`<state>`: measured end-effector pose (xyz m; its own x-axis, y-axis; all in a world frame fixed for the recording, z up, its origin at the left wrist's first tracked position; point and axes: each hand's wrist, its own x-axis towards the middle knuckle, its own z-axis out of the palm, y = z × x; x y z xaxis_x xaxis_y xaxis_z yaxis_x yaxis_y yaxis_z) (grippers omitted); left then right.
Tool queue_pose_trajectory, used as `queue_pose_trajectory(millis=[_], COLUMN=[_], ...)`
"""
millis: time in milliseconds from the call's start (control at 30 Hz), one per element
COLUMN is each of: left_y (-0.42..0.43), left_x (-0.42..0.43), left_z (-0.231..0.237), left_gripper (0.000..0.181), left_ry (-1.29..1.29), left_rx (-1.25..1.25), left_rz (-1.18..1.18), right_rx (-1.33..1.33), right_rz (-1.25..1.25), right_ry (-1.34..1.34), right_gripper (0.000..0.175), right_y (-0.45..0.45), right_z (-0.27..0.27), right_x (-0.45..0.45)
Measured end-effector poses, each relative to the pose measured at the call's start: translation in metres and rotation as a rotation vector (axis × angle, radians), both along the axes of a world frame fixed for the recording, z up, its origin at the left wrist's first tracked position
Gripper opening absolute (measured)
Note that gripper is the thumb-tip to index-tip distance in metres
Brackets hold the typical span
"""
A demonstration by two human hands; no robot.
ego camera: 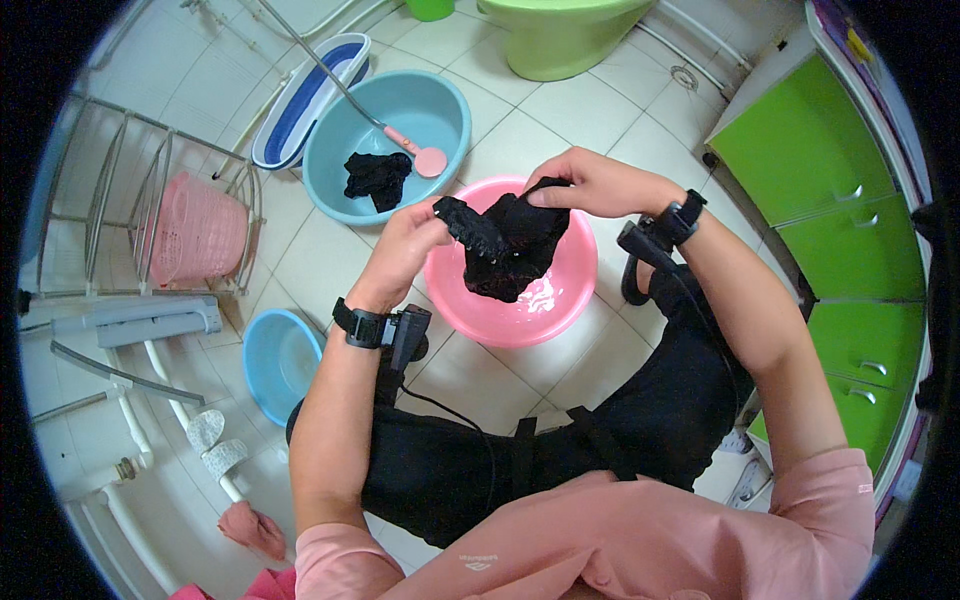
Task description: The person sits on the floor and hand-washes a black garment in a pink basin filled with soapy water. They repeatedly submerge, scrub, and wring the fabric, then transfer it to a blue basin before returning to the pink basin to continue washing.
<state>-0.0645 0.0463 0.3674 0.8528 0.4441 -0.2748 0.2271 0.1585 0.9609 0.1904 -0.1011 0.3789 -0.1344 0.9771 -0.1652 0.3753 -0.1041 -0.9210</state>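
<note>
My left hand [409, 244] grips one edge of a wet black cloth [517, 240], and my right hand [574, 184] pinches its opposite upper edge. Between them the cloth hangs, bunched, over a pink plastic basin [511, 337] on the floor. Shiny reflections show at the basin's bottom. Beyond my left hand stands a larger light-blue basin [435, 90]; a second black cloth [377, 180] lies in it beside a pink shower head [430, 161] on a metal hose. The kind of garment or cloth cannot be told.
A small blue basin [279, 360] stands left of my knee. A folded white and blue tub [315, 97] leans behind the large basin. At left, a metal rack [169, 131] holds a pink basket [201, 232]. Green cabinets [810, 150] line the right; a green toilet [555, 45] stands ahead.
</note>
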Motion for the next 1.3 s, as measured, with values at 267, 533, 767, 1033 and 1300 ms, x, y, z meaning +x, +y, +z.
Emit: queue_pose_trajectory(millis=[267,533,767,1033,1300], left_y=[-0.008,-0.006,-0.016,-0.02,-0.021], left_x=[0.004,0.006,0.013,0.008,0.009], left_z=[-0.008,-0.007,0.008,0.034,0.028], left_gripper=[0.023,0.031,0.031,0.04,0.016], left_ry=[0.078,0.055,-0.083,-0.052,-0.115], left_rx=[0.198,0.376,0.198,-0.043,-0.021], left_rz=[-0.133,-0.144,-0.017,-0.007,-0.013], right_rx=[0.036,-0.027,0.073,0.151,0.253], right_rz=[0.041,-0.009,0.011,-0.09,-0.022], right_ry=[-0.081,0.093,-0.032,-0.145,-0.017], right_gripper=[0.019,0.016,0.02,0.019,0.016], right_y=[-0.011,-0.011,-0.021,-0.022,-0.019], right_z=[0.006,0.014,0.02,0.018,0.02], right_x=[-0.005,0.003,-0.005,-0.017,-0.012])
